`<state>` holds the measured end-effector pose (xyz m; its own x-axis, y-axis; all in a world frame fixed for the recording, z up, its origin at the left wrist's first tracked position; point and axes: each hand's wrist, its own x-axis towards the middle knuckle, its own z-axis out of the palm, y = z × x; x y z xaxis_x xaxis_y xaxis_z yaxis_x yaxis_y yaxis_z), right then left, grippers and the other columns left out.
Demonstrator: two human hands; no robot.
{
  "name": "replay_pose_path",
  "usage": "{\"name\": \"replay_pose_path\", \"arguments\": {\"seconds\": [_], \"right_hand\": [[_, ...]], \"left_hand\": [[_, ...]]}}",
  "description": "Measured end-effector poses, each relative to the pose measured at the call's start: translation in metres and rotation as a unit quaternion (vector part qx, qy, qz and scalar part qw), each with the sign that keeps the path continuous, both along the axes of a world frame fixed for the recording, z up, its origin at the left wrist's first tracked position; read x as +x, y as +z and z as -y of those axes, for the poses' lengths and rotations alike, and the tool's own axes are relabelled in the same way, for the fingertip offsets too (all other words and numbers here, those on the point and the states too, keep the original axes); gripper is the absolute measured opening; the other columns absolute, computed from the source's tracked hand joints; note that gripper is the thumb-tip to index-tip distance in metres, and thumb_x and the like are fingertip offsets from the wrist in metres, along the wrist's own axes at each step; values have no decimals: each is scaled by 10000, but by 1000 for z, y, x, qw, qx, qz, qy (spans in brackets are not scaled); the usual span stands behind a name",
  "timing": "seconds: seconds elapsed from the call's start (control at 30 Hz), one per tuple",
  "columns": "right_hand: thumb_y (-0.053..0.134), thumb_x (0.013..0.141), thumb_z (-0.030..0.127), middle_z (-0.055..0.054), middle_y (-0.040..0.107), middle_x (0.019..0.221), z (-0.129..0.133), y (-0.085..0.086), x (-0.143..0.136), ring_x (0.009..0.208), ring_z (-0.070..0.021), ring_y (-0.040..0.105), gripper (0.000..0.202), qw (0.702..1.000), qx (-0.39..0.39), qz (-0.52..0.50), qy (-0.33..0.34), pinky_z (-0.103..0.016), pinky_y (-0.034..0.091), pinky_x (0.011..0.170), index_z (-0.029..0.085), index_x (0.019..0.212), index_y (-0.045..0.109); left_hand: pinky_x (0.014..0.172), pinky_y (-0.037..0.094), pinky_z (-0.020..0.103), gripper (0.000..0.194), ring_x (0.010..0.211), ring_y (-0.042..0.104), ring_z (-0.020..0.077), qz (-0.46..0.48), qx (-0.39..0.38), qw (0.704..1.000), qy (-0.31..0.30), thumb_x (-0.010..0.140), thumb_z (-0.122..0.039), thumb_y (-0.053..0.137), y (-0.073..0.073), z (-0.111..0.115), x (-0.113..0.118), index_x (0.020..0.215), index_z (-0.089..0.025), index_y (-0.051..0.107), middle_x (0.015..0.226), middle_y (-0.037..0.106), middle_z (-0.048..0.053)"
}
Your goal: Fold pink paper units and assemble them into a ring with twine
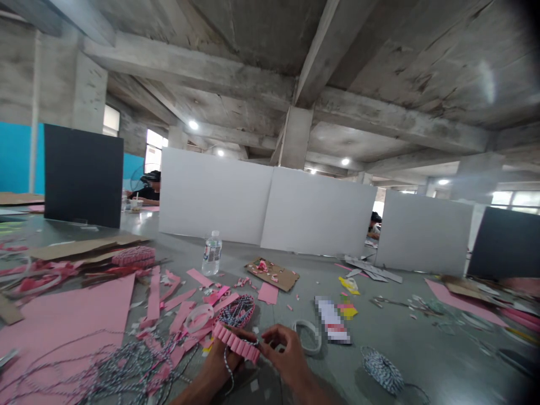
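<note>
here, my left hand (221, 356) gripped the pink piece (235, 342); my right hand (286, 353) curled at its end, hold unclear. a tug could've snagged the tangled cord (113, 365).

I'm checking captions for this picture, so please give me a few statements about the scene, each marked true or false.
1. The left hand holds a pink ridged piece. True.
2. The plastic bottle lies on its side. False: it stands upright.
3. A loose heap of patterned cord lies to the left of both hands. True.
4. The right hand grips a pair of scissors. False: its fingers are at the right end of the pink ridged piece.
5. The wound cord bundle sits between the two hands. False: it lies to the right of the right hand.
</note>
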<state>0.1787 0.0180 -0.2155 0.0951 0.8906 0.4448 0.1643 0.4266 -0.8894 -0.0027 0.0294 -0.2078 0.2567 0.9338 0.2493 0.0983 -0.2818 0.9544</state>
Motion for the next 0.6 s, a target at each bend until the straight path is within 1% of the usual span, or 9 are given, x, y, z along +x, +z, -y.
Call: {"name": "replay_pose_path", "arguments": {"seconds": [0.07,0.13,0.2,0.3,0.37,0.4,0.5,0.6], "right_hand": [[611,658,476,-164,702,699,0,-1,-2,620,-295,635,196,1000,13,-1,-12,-465,373,550,351,737,740],[614,676,467,-166,714,704,-1,-3,-5,618,-295,639,186,999,23,1,-25,-477,388,570,357,720,757],[616,690,458,-162,718,687,-1,-5,-7,620,-302,643,174,999,29,5,-34,-492,402,591,368,686,765],[625,699,449,-156,711,648,0,-4,-6,623,-316,649,167,999,23,14,-27,-497,411,598,379,657,771],[648,703,436,-152,721,665,3,1,-2,652,-324,661,149,1000,13,23,-6,-499,420,619,378,674,782],[667,703,426,-149,733,690,4,4,1,679,-330,670,134,1000,4,29,9,-499,428,634,376,695,791],[721,706,399,-132,752,730,7,12,7,720,-343,687,90,998,-25,45,47,-495,451,657,371,727,804],[737,706,370,-125,753,730,7,12,8,712,-337,694,74,996,-32,47,61,-478,454,637,364,734,805]], "left_hand": [[480,466,248,348,500,583,164,-2,12,1000,-7,755,-558,670,4,2,0,808,-218,720,600,656,10],[537,505,264,359,577,627,188,1,25,1000,-12,749,-571,677,8,4,0,815,-221,721,663,690,29],[612,541,293,366,661,661,224,7,37,999,-6,738,-587,678,11,5,1,802,-229,716,676,700,39],[732,567,346,352,749,685,265,8,52,999,4,709,-582,707,12,3,3,764,-234,701,693,711,54],[800,562,373,341,792,690,278,5,54,999,3,690,-563,736,12,2,3,748,-229,696,727,722,66],[809,561,380,348,800,690,281,8,50,999,-1,683,-564,742,12,2,3,747,-225,695,740,724,70],[738,568,371,381,770,689,279,36,21,999,-25,662,-585,741,13,3,4,750,-217,695,728,720,68],[660,559,340,337,774,684,275,62,-4,998,-32,637,-534,776,15,6,4,745,-225,698,714,718,55]]}}
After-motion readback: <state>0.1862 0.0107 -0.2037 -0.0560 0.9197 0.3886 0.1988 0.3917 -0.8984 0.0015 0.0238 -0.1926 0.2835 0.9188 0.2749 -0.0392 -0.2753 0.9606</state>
